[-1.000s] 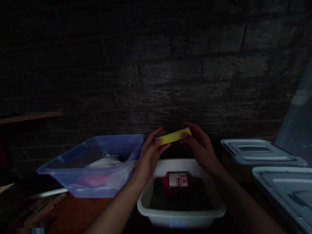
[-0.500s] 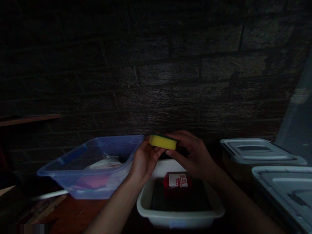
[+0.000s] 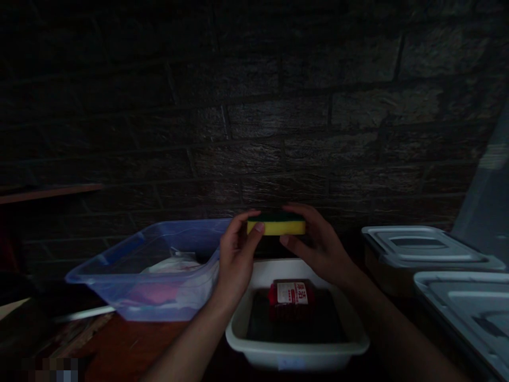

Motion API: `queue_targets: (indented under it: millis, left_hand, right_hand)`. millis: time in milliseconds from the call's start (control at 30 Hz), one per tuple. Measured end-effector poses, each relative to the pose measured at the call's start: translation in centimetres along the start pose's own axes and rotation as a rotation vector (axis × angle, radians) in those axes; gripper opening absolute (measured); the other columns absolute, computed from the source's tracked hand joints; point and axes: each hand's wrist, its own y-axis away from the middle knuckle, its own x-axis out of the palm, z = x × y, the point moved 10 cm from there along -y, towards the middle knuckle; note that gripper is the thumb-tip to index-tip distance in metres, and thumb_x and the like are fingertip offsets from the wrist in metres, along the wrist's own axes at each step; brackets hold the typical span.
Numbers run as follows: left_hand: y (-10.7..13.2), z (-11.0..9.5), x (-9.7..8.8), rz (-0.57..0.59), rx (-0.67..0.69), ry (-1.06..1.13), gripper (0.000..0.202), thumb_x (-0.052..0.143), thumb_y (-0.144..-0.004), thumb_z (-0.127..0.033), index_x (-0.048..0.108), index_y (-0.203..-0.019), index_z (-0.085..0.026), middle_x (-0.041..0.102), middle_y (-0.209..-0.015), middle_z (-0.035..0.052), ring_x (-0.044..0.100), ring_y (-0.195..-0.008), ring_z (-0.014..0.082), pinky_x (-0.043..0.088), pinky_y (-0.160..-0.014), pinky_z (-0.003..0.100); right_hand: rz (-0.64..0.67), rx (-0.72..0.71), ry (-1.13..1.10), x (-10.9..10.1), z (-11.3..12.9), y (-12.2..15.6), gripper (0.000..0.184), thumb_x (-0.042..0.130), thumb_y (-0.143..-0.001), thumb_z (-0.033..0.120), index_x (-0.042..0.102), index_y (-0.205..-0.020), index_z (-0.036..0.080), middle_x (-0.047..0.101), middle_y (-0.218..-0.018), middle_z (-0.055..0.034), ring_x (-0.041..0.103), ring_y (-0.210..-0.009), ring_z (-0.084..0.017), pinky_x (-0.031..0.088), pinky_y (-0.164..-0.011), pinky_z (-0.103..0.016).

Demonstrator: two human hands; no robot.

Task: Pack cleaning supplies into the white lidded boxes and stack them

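Observation:
Both my hands hold a yellow sponge [image 3: 276, 227] with a dark green top, level, above the far edge of a white tub [image 3: 298, 353]. My left hand [image 3: 236, 260] pinches its left end with thumb and fingers. My right hand [image 3: 318, 249] grips its right end. Inside the tub lies a dark red packet with a white label [image 3: 292, 300] on a dark layer.
A clear blue plastic bin [image 3: 151, 265] with white and pink items stands to the left. Two grey lidded containers [image 3: 413, 246] [image 3: 465, 307] stand to the right. A dark brick wall rises close behind. Reddish tabletop [image 3: 119, 347] shows at lower left.
The sponge has been turned in my hands from tilted with its yellow face up to level with its green side on top. Both hands shifted slightly while regripping.

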Motion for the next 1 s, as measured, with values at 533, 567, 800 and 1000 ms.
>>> queue_targets:
  millis: [533,567,800,1000]
  left_hand:
    - [0.7,-2.1,1.2,0.061,0.202,-0.255,0.021,0.075,-0.09,-0.028,0.074,-0.111,-0.026,0.063,-0.129,0.0066,0.058,-0.128,0.0238,0.049,-0.107,0.038]
    - [0.7,-2.1,1.2,0.057,0.202,-0.254,0.022,0.075,-0.09,-0.029,0.074,-0.111,-0.026,0.064,-0.129,0.0065,0.059,-0.127,0.0235,0.049,-0.107,0.038]
    - [0.4,-1.9,0.9,0.033,0.183,-0.277,0.021,0.075,-0.09,-0.029,0.074,-0.111,-0.027,0.065,-0.128,0.0059,0.059,-0.126,0.0224,0.048,-0.106,0.035]
    - [-0.2,-0.8,0.1,0.021,0.125,-0.299,0.024,0.075,-0.09,-0.032,0.073,-0.113,-0.026,0.068,-0.126,0.0063,0.06,-0.124,0.0239,0.044,-0.11,0.039]
  right_hand:
    - [-0.078,-0.028,0.212,-1.0,0.5,-0.1,0.013,0.061,-0.1,0.029,0.07,-0.096,0.021,0.071,-0.09,-0.0033,0.066,-0.082,-0.018,0.05,-0.075,-0.032]
    - [-0.107,0.001,0.213,-1.3,0.1,-0.1,0.014,0.059,-0.1,0.031,0.068,-0.096,0.02,0.07,-0.088,-0.003,0.064,-0.08,-0.017,0.049,-0.073,-0.03]
    - [-0.259,0.16,0.181,-3.4,-2.1,-0.1,0.029,0.054,-0.102,0.043,0.064,-0.09,0.019,0.068,-0.081,-0.0029,0.063,-0.076,-0.017,0.045,-0.068,-0.028]
    - [-0.287,0.338,0.292,-5.4,-5.2,0.3,0.04,0.052,-0.101,0.048,0.068,-0.079,0.018,0.072,-0.075,-0.007,0.068,-0.073,-0.021,0.045,-0.065,-0.03]
